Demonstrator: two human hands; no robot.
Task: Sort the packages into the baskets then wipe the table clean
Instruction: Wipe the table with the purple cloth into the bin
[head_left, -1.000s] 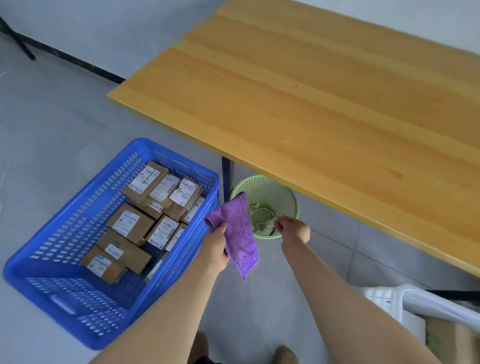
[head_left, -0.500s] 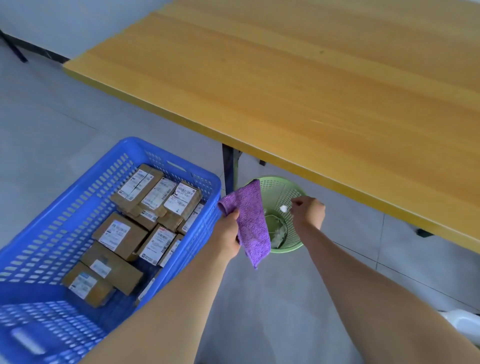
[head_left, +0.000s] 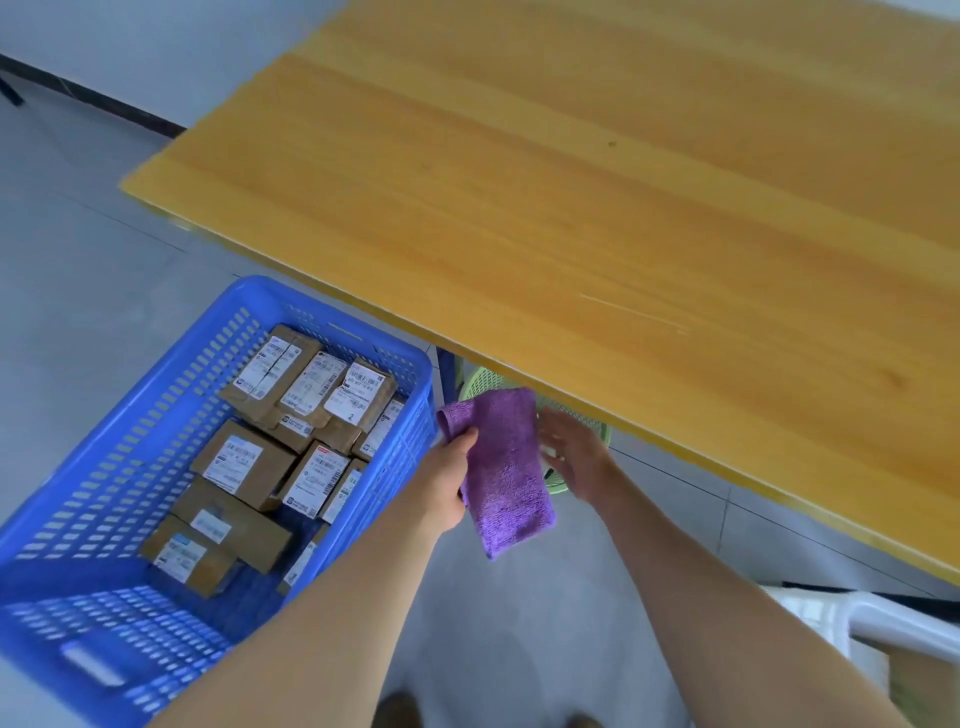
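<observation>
My left hand (head_left: 451, 480) grips a purple cloth (head_left: 506, 478) by its upper edge; the cloth hangs down over the floor beside the table's near edge. My right hand (head_left: 574, 457) is just right of the cloth, fingers spread and holding nothing, above a green bin (head_left: 480, 379) that sits partly under the table. The wooden table (head_left: 597, 197) fills the upper right with a bare top. On the floor at the left, a blue basket (head_left: 135, 415) holds several brown cardboard packages (head_left: 244, 462) with white labels.
A white basket (head_left: 878, 623) shows at the lower right corner with something brown inside. A dark table leg (head_left: 447, 364) stands between the blue basket and the green bin. Grey tiled floor lies below my arms. My shoes show at the bottom edge.
My right hand has opened and spread its fingers; the small white scrap it pinched over the green bin is gone from it. The view has shifted, and the cloth now covers most of the bin.
</observation>
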